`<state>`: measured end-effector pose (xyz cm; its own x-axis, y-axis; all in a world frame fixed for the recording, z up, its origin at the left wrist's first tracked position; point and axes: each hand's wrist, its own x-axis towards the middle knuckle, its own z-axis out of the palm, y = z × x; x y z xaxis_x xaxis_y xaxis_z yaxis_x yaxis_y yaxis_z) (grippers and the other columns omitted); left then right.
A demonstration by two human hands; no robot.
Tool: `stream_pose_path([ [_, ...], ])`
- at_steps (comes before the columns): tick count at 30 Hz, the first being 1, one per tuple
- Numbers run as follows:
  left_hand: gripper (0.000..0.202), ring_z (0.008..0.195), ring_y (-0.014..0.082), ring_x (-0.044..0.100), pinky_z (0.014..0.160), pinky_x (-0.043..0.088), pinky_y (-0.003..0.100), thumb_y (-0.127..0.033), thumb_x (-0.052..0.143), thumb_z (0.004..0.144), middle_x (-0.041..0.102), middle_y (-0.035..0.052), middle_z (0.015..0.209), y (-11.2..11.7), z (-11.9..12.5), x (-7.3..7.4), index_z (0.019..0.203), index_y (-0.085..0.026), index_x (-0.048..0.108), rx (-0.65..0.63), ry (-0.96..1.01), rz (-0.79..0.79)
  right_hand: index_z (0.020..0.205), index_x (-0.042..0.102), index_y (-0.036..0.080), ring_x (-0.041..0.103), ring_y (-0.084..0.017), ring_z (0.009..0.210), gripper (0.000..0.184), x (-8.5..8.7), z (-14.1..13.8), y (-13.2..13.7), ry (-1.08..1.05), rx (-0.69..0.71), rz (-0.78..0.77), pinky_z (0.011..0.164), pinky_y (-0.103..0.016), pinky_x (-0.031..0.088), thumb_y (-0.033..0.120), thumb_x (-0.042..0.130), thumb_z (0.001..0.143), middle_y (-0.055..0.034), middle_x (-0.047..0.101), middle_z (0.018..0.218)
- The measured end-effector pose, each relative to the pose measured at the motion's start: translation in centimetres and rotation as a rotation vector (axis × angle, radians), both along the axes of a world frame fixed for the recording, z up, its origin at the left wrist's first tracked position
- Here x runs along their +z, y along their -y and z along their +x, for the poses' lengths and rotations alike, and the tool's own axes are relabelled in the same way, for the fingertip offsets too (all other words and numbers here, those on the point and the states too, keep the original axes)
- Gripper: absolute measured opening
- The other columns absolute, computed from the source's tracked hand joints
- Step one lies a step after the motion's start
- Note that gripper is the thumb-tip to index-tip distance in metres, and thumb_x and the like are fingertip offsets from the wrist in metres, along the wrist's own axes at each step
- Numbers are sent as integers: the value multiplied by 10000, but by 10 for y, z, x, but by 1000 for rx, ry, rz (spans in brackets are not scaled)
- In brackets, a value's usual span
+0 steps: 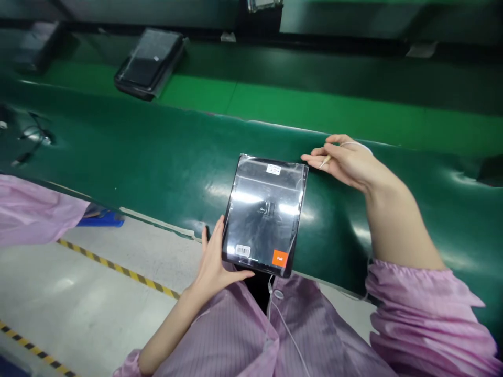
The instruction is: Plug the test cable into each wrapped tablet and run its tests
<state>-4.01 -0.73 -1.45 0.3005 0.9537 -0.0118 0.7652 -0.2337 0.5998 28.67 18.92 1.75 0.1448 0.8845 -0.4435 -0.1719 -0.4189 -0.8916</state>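
A dark tablet-like device in clear film lies on the green bench, its lower end at the front edge near my body. It bears a white label at the top, a barcode sticker at lower left and an orange "Fail" sticker. My left hand grips its lower left corner, fingers along the side and thumb along the bottom edge. Just off the upper right corner, my right hand pinches a thin, pale, pointed stick, mostly hidden by the palm. A white band crosses the back of that hand.
On the lower green strip beyond the bench sits a stack of dark devices, with another dark device farther left. Black cables lie at left. A co-worker's pink sleeve shows at left. A white cord hangs before my smock.
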Motion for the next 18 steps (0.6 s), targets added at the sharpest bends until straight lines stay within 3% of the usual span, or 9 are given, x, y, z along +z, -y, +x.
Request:
stream_pose_path([
  [2, 1365, 1460, 452, 361, 1180, 204, 715, -577, 872, 661, 333, 245, 1605, 1, 1, 1, 1599, -281, -74, 16, -22, 3, 881, 454, 248, 723, -226, 729, 288, -5, -2, -3, 18, -14, 72, 678, -369, 570, 264, 737, 830, 23, 635, 650],
  [5, 1345, 1457, 440, 374, 1180, 238, 693, -512, 887, 678, 348, 234, 1602, 2, 3, 6, 1600, -292, -67, 37, -45, -11, 919, 483, 242, 643, -183, 516, 372, -15, -3, -3, 155, -20, 178, 504, -285, 485, 471, 762, 829, 52, 606, 562],
  [9, 1357, 1443, 451, 392, 1174, 252, 698, -485, 897, 670, 350, 228, 1602, 2, 4, 12, 1601, -300, -73, 43, -86, -21, 850, 578, 219, 596, -150, 504, 401, -21, -2, -4, 434, 75, 344, 549, -266, 456, 615, 615, 900, 42, 590, 521],
  [11, 1388, 1431, 469, 404, 1164, 261, 712, -515, 904, 642, 355, 230, 1597, 2, 3, 11, 1602, -302, -76, 48, -109, -15, 793, 591, 218, 591, -142, 534, 406, -19, -2, -6, 462, 107, 382, 604, -268, 472, 608, 612, 903, 44, 585, 516],
  [14, 1446, 1418, 490, 410, 1155, 276, 720, -562, 923, 569, 366, 222, 1591, 4, 1, 7, 1605, -307, -52, 73, -133, -17, 785, 593, 209, 583, -128, 551, 348, -14, -2, -8, 303, 196, 337, 616, -265, 486, 523, 731, 839, 40, 626, 556],
  [18, 1398, 1429, 493, 392, 1174, 266, 715, -620, 904, 559, 351, 193, 1604, 9, -7, -1, 1610, -320, 33, 109, -98, -41, 835, 644, 187, 672, -155, 718, 312, -8, 2, -2, -28, 314, 177, 669, -295, 563, 368, 863, 706, -54, 746, 843],
])
